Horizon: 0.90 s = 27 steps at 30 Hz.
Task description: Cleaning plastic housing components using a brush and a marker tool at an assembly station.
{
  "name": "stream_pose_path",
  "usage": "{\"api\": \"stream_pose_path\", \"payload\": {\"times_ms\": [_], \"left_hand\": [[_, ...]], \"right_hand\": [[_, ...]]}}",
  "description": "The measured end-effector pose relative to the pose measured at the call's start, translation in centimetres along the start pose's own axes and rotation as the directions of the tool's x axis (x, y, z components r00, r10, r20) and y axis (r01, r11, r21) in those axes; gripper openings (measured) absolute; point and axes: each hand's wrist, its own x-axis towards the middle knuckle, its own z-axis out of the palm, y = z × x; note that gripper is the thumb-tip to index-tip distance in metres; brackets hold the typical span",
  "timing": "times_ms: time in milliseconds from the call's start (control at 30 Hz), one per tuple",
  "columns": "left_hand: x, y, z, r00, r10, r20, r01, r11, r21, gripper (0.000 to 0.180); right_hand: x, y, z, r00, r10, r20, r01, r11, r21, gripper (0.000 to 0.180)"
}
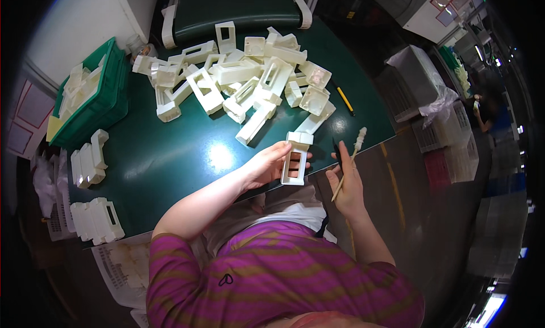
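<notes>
My left hand (265, 164) grips a cream-white plastic housing (299, 138) with a rectangular window, held upright at the table's near edge. Its fingers show through the window. To the right, my right hand (351, 193) is closed round a thin pale stick (337, 191) with a lumpy white end sticking up. A slim black tool (337, 151) also sits in that hand, by the index finger; its kind is unclear. The hands are apart. Beyond them lies a loose heap of similar white plastic housings (274, 78) on the dark green table (187, 172).
A yellow-and-black pen-like tool (345, 101) lies right of the heap. A green bin (117, 81) of white parts stands at left, with two rows of housings (88, 164) nearer me. A conveyor belt (235, 13) meets the far side. Crates (445, 132) stand right; another person (493, 109) is beyond.
</notes>
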Motion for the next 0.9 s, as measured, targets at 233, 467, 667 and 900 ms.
{"api": "stream_pose_path", "payload": {"times_ms": [233, 467, 667, 900], "left_hand": [[-0.1, -1.0, -0.2, 0.999, 0.040, 0.035, -0.044, 0.990, 0.131, 0.056], [-0.4, -1.2, 0.1, 0.999, 0.040, -0.009, -0.038, 0.988, 0.149, 0.058], [-0.4, -1.2, 0.0, 0.999, 0.039, -0.018, -0.035, 0.983, 0.181, 0.060], [-0.7, -1.6, 0.3, 0.995, 0.085, 0.058, -0.095, 0.974, 0.206, 0.061]], "right_hand": [[-0.5, 0.3, 1.2, 0.955, -0.273, -0.118, 0.243, 0.945, -0.219, 0.050], [-0.6, 0.4, 1.8, 0.947, -0.294, -0.130, 0.248, 0.925, -0.287, 0.052], [-0.8, 0.1, 1.8, 0.951, -0.276, -0.138, 0.224, 0.925, -0.308, 0.051], [-0.4, 2.8, 1.0, 0.979, -0.102, -0.177, 0.050, 0.959, -0.278, 0.039]]}}
